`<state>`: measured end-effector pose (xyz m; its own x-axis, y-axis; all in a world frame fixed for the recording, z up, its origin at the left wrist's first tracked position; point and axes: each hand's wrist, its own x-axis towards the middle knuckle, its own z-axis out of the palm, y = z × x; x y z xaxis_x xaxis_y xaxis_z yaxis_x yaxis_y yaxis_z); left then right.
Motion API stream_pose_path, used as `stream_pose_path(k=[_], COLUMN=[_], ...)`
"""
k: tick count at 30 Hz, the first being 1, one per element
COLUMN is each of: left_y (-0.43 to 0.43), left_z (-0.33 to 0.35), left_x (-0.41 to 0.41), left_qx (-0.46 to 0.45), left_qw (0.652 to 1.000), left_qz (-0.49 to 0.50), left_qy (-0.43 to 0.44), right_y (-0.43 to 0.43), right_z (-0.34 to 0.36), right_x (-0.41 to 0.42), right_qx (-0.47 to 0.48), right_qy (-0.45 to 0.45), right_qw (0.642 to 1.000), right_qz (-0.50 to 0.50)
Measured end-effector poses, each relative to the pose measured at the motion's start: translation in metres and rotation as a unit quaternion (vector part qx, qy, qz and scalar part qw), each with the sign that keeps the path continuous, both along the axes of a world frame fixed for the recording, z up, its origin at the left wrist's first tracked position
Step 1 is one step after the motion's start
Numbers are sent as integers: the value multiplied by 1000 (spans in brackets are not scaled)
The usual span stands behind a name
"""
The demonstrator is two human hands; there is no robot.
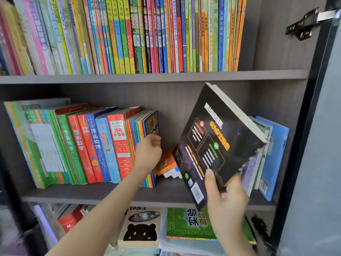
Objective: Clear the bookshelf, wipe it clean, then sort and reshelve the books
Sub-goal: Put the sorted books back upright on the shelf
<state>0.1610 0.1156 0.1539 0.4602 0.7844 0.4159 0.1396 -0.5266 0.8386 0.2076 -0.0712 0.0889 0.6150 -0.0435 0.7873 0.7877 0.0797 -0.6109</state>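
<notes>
Head view: the right hand (225, 197) gripped a black book (217, 143) by its lower corner, tilted in the gap on the middle shelf (103, 193). The left hand (149, 152) curled its fingers round the end of the upright row (118, 145). The shelves stood mostly full; whether this was clearing or reshelving could not be told.

I saw the black book (217, 145) tilted in mid-air before the gap on the middle shelf (110, 193), its lower corner gripped by the right hand (225, 196). An upright row (92, 148) stood on the left, an orange book (167, 162) lay tipped in the gap, and leaning books (273, 159) rested at the right end.
</notes>
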Motion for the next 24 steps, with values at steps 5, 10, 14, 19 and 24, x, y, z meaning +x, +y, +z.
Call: stream_pose_path(k=[5, 10, 14, 19, 24], left_y=[-5, -10, -12, -15, -10], left_z=[12, 17, 15, 15, 15], left_x=[-28, -39, -30, -20, -21], left_qx=[93, 104, 66, 122, 168], left_qw=[994, 993, 992, 990, 982], left_qz=[34, -53, -104, 66, 80], left_qy=[-45, -11, 29, 10, 18], right_y=[68, 133, 154, 120, 79], right_z=[6, -5, -3, 8, -1], right_x=[-5, -3, -10, -5, 42], right_qx=[16, -108, -228, -384, -118], right_qy=[16, 20, 47, 22, 343], right_qw=[999, 993, 969, 907, 931], right_qz=[36, 47, 77, 170, -33])
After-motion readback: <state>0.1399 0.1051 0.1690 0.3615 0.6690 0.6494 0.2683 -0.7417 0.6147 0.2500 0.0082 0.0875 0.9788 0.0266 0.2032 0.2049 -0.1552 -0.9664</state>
